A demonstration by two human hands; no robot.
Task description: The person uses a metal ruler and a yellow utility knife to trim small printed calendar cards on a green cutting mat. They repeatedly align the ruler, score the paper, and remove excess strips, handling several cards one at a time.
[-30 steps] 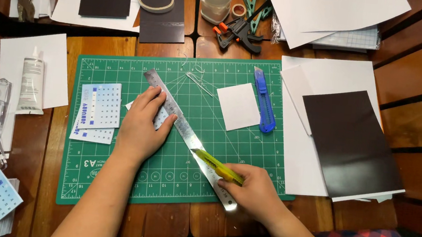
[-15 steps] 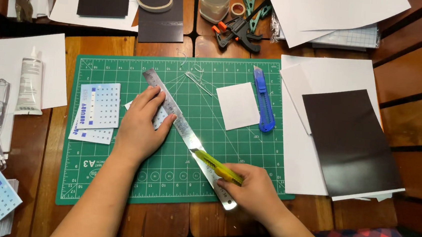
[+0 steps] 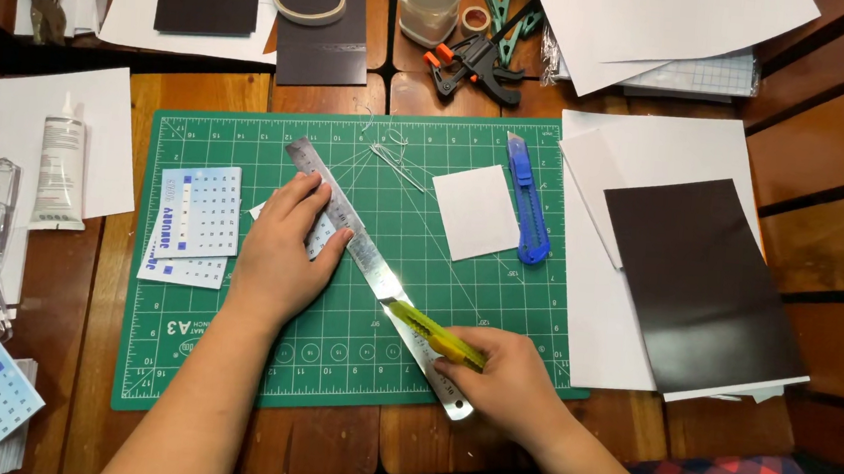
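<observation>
Ruler (image 3: pixel 365 259) pinned flat under my left hand (image 3: pixel 280 261); right hand (image 3: pixel 506 379) grips yellow knife (image 3: pixel 434 334) against its edge. Advise steady pressure, fingers back from the blade.

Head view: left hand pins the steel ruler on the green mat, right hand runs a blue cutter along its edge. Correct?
Not quite: the cutter in the right hand is yellow, as the head view shows. The blue cutter lies unused on the green mat, beside a white paper square. The rest holds: the left hand presses on the steel ruler.
</observation>
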